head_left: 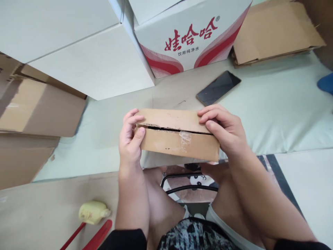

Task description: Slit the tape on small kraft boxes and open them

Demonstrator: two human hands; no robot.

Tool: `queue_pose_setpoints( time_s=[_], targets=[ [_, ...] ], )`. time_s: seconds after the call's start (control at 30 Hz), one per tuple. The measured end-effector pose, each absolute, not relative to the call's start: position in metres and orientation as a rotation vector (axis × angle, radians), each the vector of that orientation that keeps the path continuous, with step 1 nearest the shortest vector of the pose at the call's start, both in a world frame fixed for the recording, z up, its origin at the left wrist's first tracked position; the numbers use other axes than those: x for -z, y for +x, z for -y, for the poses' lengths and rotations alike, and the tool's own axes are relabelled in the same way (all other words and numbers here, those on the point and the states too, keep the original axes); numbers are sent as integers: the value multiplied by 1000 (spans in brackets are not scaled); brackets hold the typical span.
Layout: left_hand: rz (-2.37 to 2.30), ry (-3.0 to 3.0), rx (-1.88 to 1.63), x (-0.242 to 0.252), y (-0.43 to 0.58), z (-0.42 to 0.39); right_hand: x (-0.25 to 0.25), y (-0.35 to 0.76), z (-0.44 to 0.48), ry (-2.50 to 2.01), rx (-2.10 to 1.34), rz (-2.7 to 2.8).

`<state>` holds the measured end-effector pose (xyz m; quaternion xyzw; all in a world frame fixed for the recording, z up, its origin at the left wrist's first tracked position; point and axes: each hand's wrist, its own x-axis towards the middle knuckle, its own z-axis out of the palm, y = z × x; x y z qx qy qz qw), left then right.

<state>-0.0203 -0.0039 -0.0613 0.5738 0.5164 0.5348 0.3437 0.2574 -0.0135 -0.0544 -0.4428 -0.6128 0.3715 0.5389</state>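
cardboard box (171, 142) — held between left grip (129, 139) and right grip (229, 130)

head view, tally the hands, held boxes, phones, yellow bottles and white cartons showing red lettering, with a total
Left hand and right hand: 2
Held cardboard box: 1
Phone: 1
Yellow bottle: 1
White carton with red lettering: 1
Total: 6

Torn-edged brown cardboard box (163, 144), ajar
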Motion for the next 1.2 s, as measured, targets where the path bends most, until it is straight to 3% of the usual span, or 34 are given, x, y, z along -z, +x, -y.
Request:
queue_pose_setpoints(
  time_s=[0.33, 0.6, 0.8, 0.97, 1.1, 1.2],
  targets=[
    [-1496, 1267, -1358, 53, -12, 3, 57, 263, 11, -1046, -903, 1511],
    [-1501, 1152, -1407, 55, -17, 2, 84, 275, 2, -1325, -773, 1086],
    [-1430, 1133, -1432, 58, -20, 3, 81, 265, 4, -1081, -834, 1148],
    [-1381, 1211, -1411, 56, -17, 6, 82, 271, 1, -1503, -690, 1243],
    [-1383, 1234, -1399, 57, -17, 6, 98, 286, -4, -1824, -413, 1648],
    [-1382, 1260, -1387, 57, -18, 6, 108, 291, -5, -1991, -407, 1823]
  ],
)
